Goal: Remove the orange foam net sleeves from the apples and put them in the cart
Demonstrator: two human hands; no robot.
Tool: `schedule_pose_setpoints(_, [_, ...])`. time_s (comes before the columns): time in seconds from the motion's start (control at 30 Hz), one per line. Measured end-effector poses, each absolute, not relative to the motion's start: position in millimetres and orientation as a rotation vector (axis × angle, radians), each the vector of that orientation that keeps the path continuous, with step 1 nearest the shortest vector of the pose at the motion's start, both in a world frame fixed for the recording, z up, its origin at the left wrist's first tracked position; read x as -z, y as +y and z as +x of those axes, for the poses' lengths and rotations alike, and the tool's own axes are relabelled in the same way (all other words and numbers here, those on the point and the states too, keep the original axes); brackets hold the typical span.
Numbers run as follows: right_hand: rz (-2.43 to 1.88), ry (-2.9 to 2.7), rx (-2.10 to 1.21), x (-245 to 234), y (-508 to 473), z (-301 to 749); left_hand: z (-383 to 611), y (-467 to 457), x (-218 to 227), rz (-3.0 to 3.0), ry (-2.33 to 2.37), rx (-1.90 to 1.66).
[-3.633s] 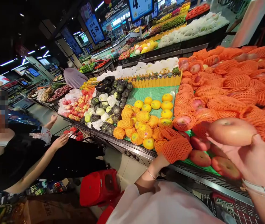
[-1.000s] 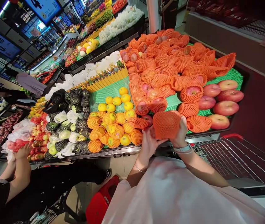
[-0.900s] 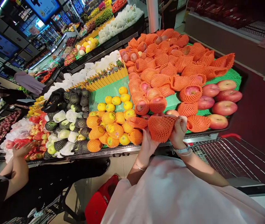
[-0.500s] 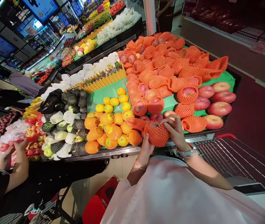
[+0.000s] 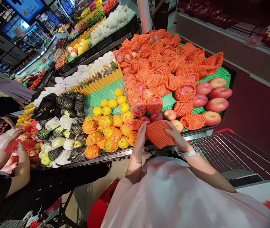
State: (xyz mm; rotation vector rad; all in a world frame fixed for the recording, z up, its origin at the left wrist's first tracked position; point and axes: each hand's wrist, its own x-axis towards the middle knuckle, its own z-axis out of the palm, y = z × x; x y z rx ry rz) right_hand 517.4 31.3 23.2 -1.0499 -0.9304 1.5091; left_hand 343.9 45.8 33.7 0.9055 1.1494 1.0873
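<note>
Dial centred on the netted fruit (image 5: 160, 136) in hand, and straight up at twelve, loose apples (image 5: 156, 117) block the near edge! Just beyond, toward half past twelve, a bare patch of green matting (image 5: 168, 103) opens, netted apples (image 5: 154, 105) crowding its sides. Netted oranges (image 5: 113, 134) wall off nine; at ten, a wider stretch of green liner (image 5: 107, 91), the yellow fence (image 5: 104, 81) barring its far side. The cart (image 5: 225, 151) fills three to four.

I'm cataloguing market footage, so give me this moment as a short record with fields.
Held: orange-netted fruit, kind unclear under the net
Right hand: on the fruit's right side
Left hand: at the fruit's left side, grip unclear
Left of the hands: citrus, some netted
Right of the hands: bare apples, metal cart
Far left: another person's hands by red apples
</note>
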Motion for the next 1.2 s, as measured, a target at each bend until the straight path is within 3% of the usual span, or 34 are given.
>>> schedule_pose_setpoints(0.27, [-1.020,-0.688,-1.561,-26,23,503,355,52,-13,0.891,1.331,-1.185])
schedule_pose_setpoints(0.57, [-0.983,-0.448,-1.847,26,27,512,359,58,-23,1.120,1.261,-1.231])
schedule_pose_setpoints(0.97, [-0.999,-0.370,-1.599,4,33,497,368,39,-24,0.916,1.286,-1.186])
schedule_pose_setpoints(1.2, [-1.090,-0.875,-1.277,-34,36,515,378,3,-42,0.746,1.027,-1.137])
